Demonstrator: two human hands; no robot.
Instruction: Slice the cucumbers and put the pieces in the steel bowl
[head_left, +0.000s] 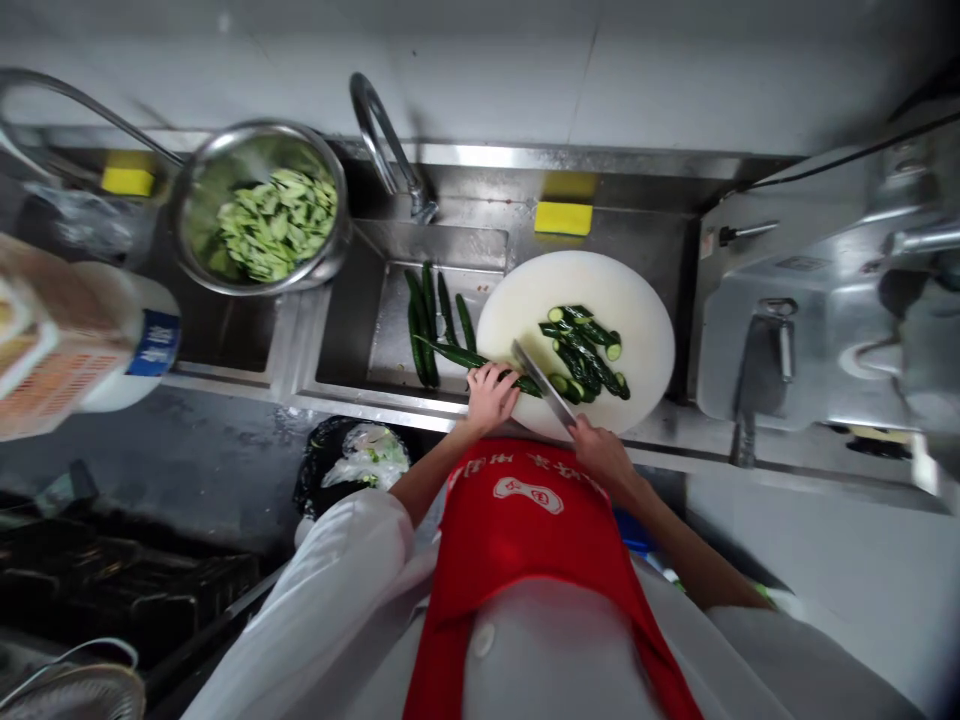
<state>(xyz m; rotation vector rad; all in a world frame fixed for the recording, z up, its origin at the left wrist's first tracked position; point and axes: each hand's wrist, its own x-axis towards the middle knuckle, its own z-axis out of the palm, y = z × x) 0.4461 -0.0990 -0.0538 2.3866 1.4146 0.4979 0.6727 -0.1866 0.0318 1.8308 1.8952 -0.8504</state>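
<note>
On the round white cutting board [510, 290], my left hand [491, 397] presses down on a long dark green cucumber [454, 352], whose far end juts out over the sink. My right hand [600, 455] grips a knife [545, 385] by its handle, the blade slanting across the cucumber just right of my left fingers. Cut cucumber pieces [581, 355] lie in a pile to the right of the blade, pale ends showing. Several whole cucumbers [427, 310] rest in the sink [386, 360] to the left of the board.
A steel pot [334, 250] of sliced green vegetable [277, 225] stands at the back left. Behind the sink rises a curved faucet [382, 130]. A yellow sponge [562, 218] sits behind the board. Steel kitchen equipment [810, 260] borders the right side; a bagged bin [322, 465] is below left.
</note>
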